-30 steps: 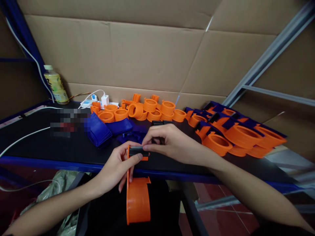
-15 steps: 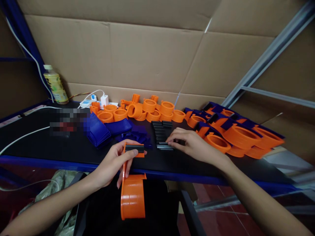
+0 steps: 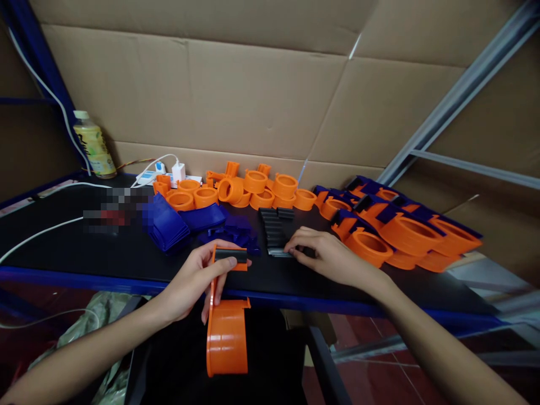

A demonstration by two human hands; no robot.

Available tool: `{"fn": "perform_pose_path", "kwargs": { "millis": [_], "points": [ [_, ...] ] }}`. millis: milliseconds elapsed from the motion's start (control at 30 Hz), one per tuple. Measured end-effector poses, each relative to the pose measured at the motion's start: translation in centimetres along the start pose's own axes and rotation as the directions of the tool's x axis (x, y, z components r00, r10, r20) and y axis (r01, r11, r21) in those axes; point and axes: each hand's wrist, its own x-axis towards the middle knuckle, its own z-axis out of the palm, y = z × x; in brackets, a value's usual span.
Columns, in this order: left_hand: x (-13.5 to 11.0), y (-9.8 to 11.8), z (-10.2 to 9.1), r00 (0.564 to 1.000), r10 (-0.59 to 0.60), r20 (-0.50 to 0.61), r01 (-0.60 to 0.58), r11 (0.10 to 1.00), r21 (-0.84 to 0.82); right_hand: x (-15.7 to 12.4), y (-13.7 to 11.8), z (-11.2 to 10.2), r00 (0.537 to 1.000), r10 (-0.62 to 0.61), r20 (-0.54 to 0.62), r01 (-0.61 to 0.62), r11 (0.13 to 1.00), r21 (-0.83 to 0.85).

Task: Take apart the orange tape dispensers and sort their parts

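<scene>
My left hand (image 3: 192,284) grips an orange plastic tape-dispenser body (image 3: 226,337) by its top, thumb pressed on a small black piece (image 3: 230,256) fitted there; the orange body hangs below the table's front edge. My right hand (image 3: 327,256) rests on the black tabletop with its fingertips pinching at the near end of a row of small black pieces (image 3: 275,232). Whether it has lifted one I cannot make out.
Loose orange rings (image 3: 253,190) lie at the back, blue parts (image 3: 185,222) at mid-left, finished orange-and-blue dispensers (image 3: 400,225) at right. A drink bottle (image 3: 94,145), a power strip with charger (image 3: 169,171) and white cables sit far left. Cardboard walls the back; a metal rack frame (image 3: 459,95) stands right.
My right hand left the black piece on the orange body and moved right to the row of black pieces. The left hand lowered the orange body slightly.
</scene>
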Motion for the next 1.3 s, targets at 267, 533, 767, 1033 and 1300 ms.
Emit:
{"fn": "perform_pose_path", "kwargs": {
  "millis": [267,533,767,1033,1300],
  "points": [
    [0.1,-0.2,-0.1,1.0,-0.012,0.009,0.012,1.0,-0.006,0.1,-1.0,-0.7,0.994,-0.044,-0.096,0.05,0.997,0.058],
    [-0.4,-0.1,0.3,0.997,-0.022,0.078,0.018,0.998,0.056,1.6,-9.5,1.0,0.924,-0.297,-0.243,0.292,0.955,-0.056],
    [-0.1,-0.1,0.1,0.999,-0.017,0.043,0.017,1.0,0.015,1.7,-8.1,1.1,0.856,-0.367,-0.364,0.322,0.929,-0.182],
    [0.1,-0.1,-0.1,1.0,-0.007,0.022,0.007,1.0,-0.013,1.9,5.2,-0.8,0.949,0.106,-0.298,-0.137,0.987,-0.084],
    [0.2,-0.2,-0.2,1.0,0.011,0.014,-0.01,0.999,-0.036,3.2,6.6,0.3,0.92,0.159,-0.357,-0.198,0.977,-0.075]
  ]
}}
